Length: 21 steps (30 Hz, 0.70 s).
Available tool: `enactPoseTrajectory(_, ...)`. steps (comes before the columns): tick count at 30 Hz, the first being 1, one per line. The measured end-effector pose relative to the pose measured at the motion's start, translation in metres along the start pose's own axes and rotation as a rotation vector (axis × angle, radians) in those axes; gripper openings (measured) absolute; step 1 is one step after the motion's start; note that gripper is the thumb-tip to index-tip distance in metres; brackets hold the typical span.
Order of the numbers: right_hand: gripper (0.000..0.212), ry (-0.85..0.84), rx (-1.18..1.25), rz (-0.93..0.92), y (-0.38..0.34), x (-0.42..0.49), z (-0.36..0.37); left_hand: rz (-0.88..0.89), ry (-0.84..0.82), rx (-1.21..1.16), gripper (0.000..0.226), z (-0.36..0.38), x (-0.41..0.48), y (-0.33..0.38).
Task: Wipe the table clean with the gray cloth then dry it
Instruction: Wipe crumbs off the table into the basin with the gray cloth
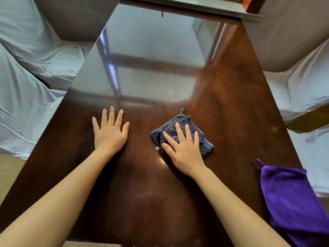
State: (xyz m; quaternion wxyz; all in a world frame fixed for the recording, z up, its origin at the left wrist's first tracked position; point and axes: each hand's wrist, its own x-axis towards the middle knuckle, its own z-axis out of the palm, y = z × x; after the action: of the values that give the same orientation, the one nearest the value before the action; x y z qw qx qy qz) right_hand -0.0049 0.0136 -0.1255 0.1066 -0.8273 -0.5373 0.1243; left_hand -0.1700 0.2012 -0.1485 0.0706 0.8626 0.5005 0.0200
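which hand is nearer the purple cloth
Right. The right hand presses flat on the gray cloth, up and left of the purple cloth. The left hand lies flat on the table, farther left.

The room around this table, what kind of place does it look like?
Probably a dining area in a home: a long polished wooden table with covered chairs on both sides, and a purple cloth lying near the right edge.

The flat right hand [185, 150] hides the middle of the folded gray terry cloth [204, 139]. The frame's right and bottom edges cut off the purple microfibre cloth [292, 200]
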Motion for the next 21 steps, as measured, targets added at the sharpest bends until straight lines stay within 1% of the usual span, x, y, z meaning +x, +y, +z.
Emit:
enactPoseTrajectory(3,0.051,0.013,-0.042,-0.028,-0.009,-0.019,0.004,0.006,-0.017,-0.002,0.060,0.000,0.000,0.000)
enactPoseTrajectory(9,0.051,0.006,-0.055,-0.080,-0.024,-0.061,0.008,0.046,-0.071,0.007,0.059,-0.004,-0.013,-0.002)
enactPoseTrajectory(13,0.050,0.004,-0.036,-0.115,-0.032,-0.089,0.008,0.092,-0.038,0.006,0.058,0.000,-0.050,0.000)
enactPoseTrajectory(17,0.046,0.017,-0.031,-0.158,-0.037,-0.110,0.007,0.093,0.005,0.004,0.056,0.005,-0.084,0.005)
enactPoseTrajectory(21,0.040,0.091,0.007,-0.182,-0.040,-0.132,0.008,0.081,0.013,0.013,0.055,0.008,-0.112,0.011)
